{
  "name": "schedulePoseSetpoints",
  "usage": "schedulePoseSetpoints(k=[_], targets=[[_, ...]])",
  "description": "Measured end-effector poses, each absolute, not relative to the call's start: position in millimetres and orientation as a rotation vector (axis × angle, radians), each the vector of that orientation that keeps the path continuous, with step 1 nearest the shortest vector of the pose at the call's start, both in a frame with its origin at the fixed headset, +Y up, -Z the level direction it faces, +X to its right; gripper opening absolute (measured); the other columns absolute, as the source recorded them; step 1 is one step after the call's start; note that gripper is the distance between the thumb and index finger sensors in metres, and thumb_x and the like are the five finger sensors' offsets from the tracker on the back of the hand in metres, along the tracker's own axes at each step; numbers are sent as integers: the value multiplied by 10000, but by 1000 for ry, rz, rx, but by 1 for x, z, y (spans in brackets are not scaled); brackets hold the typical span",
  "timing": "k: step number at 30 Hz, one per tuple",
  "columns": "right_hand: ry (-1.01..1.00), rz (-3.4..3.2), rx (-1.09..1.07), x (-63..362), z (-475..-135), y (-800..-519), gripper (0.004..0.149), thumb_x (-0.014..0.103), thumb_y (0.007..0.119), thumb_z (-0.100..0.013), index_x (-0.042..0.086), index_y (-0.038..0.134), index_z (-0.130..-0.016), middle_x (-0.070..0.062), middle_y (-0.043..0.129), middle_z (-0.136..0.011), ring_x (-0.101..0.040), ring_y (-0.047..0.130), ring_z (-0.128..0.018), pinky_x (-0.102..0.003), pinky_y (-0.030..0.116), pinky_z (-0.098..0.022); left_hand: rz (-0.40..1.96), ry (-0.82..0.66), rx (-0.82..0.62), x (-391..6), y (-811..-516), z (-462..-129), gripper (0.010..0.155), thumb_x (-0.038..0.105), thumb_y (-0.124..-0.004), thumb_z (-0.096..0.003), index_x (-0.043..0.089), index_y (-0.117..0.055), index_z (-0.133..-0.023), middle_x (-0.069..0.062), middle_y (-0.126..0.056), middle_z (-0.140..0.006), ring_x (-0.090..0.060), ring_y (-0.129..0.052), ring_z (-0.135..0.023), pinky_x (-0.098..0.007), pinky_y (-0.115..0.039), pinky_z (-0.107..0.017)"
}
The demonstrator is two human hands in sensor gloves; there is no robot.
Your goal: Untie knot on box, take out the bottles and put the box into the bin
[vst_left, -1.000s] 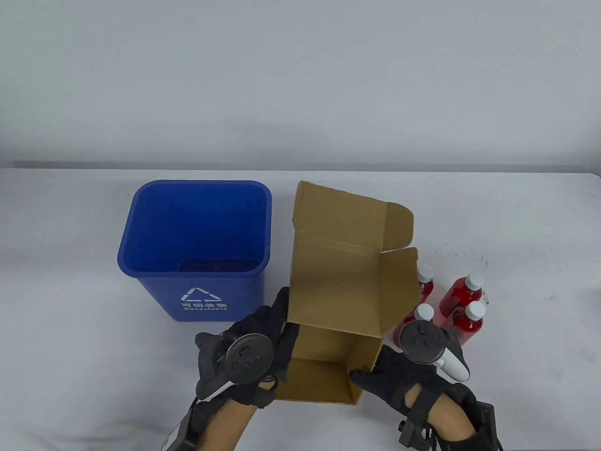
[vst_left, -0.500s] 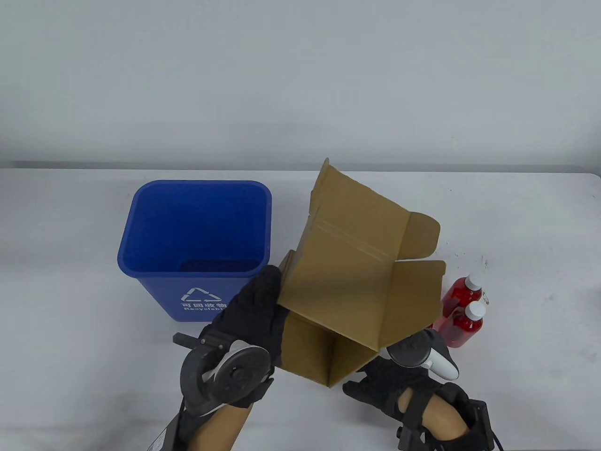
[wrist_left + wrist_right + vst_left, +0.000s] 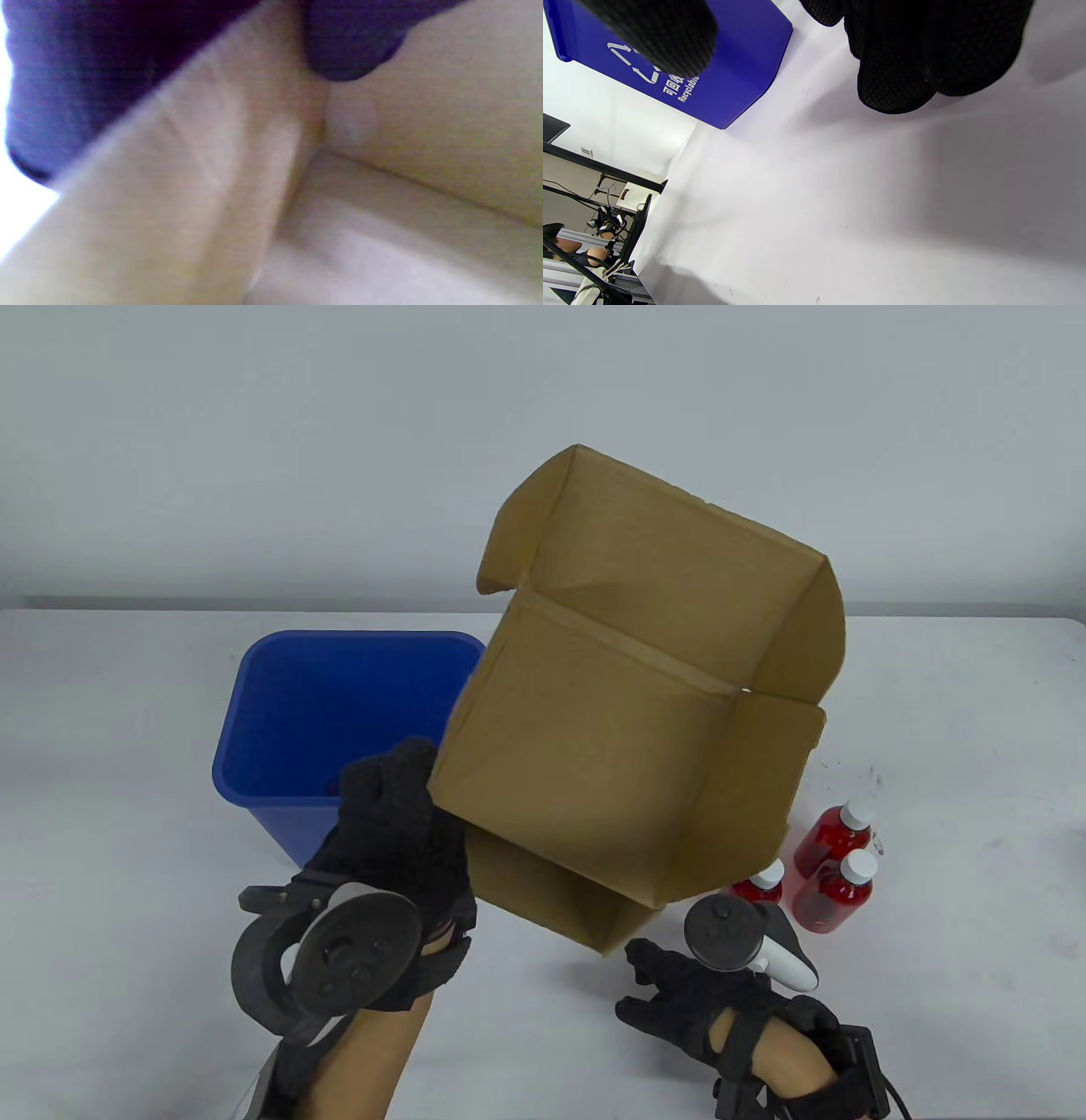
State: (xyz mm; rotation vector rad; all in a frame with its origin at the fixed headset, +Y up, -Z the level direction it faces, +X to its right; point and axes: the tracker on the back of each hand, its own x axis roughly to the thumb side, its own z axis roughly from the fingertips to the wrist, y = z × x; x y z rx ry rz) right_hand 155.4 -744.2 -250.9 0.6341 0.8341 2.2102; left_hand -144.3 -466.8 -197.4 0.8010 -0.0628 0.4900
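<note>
The open brown cardboard box [image 3: 628, 712] hangs tilted in the air to the right of the blue bin [image 3: 288, 729], its lid flaps up and its inside bare. My left hand [image 3: 403, 806] grips the box's lower left wall. In the left wrist view a gloved fingertip [image 3: 348, 46] lies against the cardboard [image 3: 424, 148]. My right hand [image 3: 657, 984] rests low near the table's front, apart from the box, holding nothing. Its fingers [image 3: 899, 63] hang over the white table. Three red bottles with white caps [image 3: 831, 831] [image 3: 836, 886] [image 3: 758, 886] stand at the right.
The bin [image 3: 734, 76] carries a white recycling mark on its front and looks empty inside. The white table [image 3: 933, 729] runs to a grey wall behind. Beyond the table's left edge in the right wrist view are black frames and a seated person [image 3: 560, 245].
My left hand has lifted the box off the table and swung it up, left, towards the bin. My right hand has let go of the box and stays low. A third bottle shows again.
</note>
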Motion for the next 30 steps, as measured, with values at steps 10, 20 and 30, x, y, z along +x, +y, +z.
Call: schedulePoseSetpoints(k=[10,20,30], targets=[[817,2222,651,153,-250,-745,846,503,664,-498,-74,315,-1010,-322,409,-988,-525,683,-806,-606,643,-530,378,67,829,-166,-441,-211,540,485,-667,-484,171,-775,-909,-105,-908,-675,-283,-993,-207,-325,-853,-42],[786,2240,695,146,-247,-743,838,497,657,-500,-59,302,-1018,-307,367,-1005,-576,550,-868,-668,546,-568,441,224,810,-214,-444,-228,549,455,-706,-489,128,-756,-927,-119,-912,-733,-300,-1119,-228,-353,-1019,-87],[734,2302,733,139,-241,-740,841,496,661,-498,-39,286,-1027,-302,278,-1026,-628,342,-912,-726,403,-589,436,343,707,-249,-469,-241,555,438,-723,-492,107,-749,-936,-140,-900,-754,-340,-1136,-277,-398,-1039,-150]])
